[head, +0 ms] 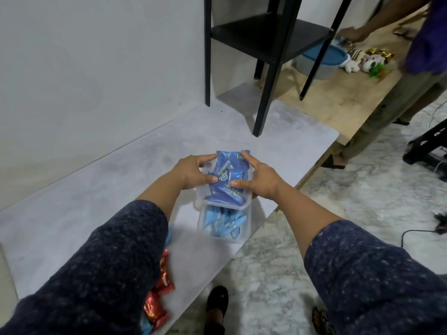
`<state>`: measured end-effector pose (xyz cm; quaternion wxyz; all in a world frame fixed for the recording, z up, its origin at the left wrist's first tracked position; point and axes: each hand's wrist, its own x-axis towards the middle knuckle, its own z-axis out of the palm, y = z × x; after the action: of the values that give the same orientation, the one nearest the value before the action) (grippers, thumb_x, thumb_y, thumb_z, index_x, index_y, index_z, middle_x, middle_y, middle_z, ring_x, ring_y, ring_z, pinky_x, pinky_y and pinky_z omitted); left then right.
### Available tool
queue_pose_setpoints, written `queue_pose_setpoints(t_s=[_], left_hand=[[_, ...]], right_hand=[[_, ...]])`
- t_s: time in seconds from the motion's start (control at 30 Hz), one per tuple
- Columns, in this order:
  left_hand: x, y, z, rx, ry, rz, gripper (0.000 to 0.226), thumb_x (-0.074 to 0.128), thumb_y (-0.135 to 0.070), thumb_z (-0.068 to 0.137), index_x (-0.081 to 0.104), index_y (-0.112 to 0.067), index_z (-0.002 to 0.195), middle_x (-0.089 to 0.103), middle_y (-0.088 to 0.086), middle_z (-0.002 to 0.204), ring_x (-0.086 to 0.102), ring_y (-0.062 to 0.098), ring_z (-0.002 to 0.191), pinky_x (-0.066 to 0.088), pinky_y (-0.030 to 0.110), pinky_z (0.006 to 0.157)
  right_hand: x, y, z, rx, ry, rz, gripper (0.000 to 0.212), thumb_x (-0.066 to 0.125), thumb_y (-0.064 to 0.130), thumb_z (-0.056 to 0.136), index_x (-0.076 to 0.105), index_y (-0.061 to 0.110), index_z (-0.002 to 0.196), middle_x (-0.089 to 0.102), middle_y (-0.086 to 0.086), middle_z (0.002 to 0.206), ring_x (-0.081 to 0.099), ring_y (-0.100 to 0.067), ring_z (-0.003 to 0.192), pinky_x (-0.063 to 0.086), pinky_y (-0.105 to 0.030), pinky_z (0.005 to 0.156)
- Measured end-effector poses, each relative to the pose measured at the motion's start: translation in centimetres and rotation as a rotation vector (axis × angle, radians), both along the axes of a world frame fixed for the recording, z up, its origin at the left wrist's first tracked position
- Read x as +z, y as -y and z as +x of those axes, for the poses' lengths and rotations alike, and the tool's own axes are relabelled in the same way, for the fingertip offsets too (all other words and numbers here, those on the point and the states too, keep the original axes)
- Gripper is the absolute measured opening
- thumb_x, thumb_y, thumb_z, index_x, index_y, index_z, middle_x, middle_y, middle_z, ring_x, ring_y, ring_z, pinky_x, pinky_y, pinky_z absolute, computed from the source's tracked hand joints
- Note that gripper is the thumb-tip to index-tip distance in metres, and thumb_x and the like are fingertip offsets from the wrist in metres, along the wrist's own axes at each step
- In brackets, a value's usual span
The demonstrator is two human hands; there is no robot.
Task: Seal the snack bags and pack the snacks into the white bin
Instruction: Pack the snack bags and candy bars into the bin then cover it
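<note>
A: What was nearest, and what couldn't you make out?
B: Red snack packets (158,301) lay at the near edge of the grey table (72,201), partly hidden under the left sleeve (96,274), so I couldn't count them.

A: And beyond those?
B: A clear bin (226,226) held pale blue packets (225,222). Its far end was covered by a second clear bin (226,200) sitting over it, and through the walls the rims blurred together.

A: Where was the blue snack bag?
B: The blue snack bag (228,177) lay in that upper bin, its long axis running away from the person, the far end poking over the back rim. The printing on it was too creased to read.

A: The hands?
B: The left hand (193,172) gripped the bag's left side, fingers curled on the far corner and thumb on the near part. The right hand (256,176) pinched the right side the same way.

A: Farther off?
B: A black stand (268,44) stood on the table, and another person (411,56), cut off by the frame, reached over a wooden table (338,100) toward a blue-lidded tub (321,59)
</note>
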<state>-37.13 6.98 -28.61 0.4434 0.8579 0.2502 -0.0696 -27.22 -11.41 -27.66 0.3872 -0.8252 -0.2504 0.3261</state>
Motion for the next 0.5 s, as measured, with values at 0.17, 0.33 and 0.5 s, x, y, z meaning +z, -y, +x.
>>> queue_pose_setpoints(t_s=[0.17,0.33,0.5], left_hand=[[-2.4,3.5,-3.7,0.037,0.004,-0.033,0.071,0.077,-0.026,0.077,0.044,-0.035,0.138,0.055,-0.001,0.135,0.056,0.018,0.120,0.037,0.023,0.101],[-2.8,4.6,-4.6,0.079,0.028,-0.160,0.065,0.069,-0.031,0.085,0.036,-0.044,0.140,0.050,-0.009,0.131,0.050,0.013,0.119,0.040,0.027,0.099],[-3.1,5.0,-5.1,0.061,-0.005,-0.432,0.069,0.066,-0.024,0.088,0.028,-0.049,0.140,0.051,-0.002,0.130,0.055,0.023,0.115,0.054,0.040,0.081]], right_hand=[[-3.2,3.1,-2.6,-0.003,0.019,-0.004,0.091,0.080,0.035,0.073,0.026,0.037,0.147,0.041,0.000,0.148,0.048,-0.022,0.128,0.045,-0.035,0.101],[-4.7,3.7,-3.6,-0.091,-0.129,0.099,0.086,0.081,0.038,0.070,0.033,0.044,0.142,0.037,-0.003,0.145,0.047,-0.021,0.128,0.041,-0.037,0.107],[-4.9,3.5,-3.3,-0.038,-0.289,0.166,0.091,0.080,0.015,0.074,0.026,0.036,0.145,0.039,0.007,0.142,0.050,-0.018,0.122,0.047,-0.032,0.093]])
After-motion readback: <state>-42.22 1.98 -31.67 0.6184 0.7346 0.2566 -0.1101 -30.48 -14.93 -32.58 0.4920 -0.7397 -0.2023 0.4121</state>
